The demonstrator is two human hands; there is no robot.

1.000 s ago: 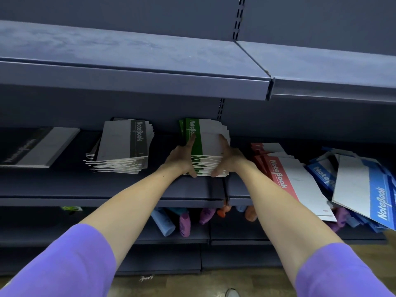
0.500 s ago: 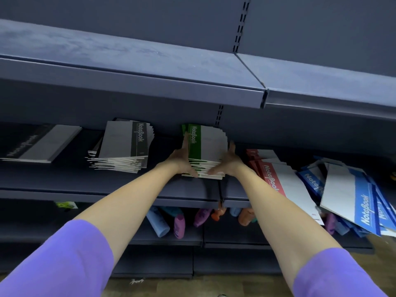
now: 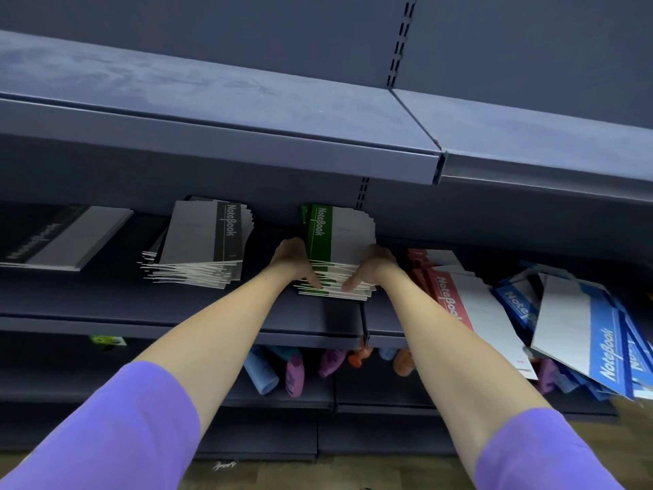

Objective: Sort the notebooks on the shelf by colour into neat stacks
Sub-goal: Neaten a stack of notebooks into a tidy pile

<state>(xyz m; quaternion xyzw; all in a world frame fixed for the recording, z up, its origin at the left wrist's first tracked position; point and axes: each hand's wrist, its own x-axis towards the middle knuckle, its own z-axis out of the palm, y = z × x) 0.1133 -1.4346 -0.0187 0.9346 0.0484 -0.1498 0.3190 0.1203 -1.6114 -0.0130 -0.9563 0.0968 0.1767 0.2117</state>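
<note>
Left hand (image 3: 295, 258) and right hand (image 3: 372, 263) pressed against either side of green-spined notebook stack (image 3: 337, 249) mid dark metal shelf (image 3: 176, 302), fingers (image 3: 312, 279) extended along near edges; grey-spined stack (image 3: 203, 244) left, red pile (image 3: 456, 295) right.

Notebook stacks in a row on the middle shelf (image 3: 176, 305)

Centre stack (image 3: 339, 249) sat between both hands — left hand (image 3: 295, 259), right hand (image 3: 371, 265) — bottles (image 3: 293, 373) lay below.
</note>
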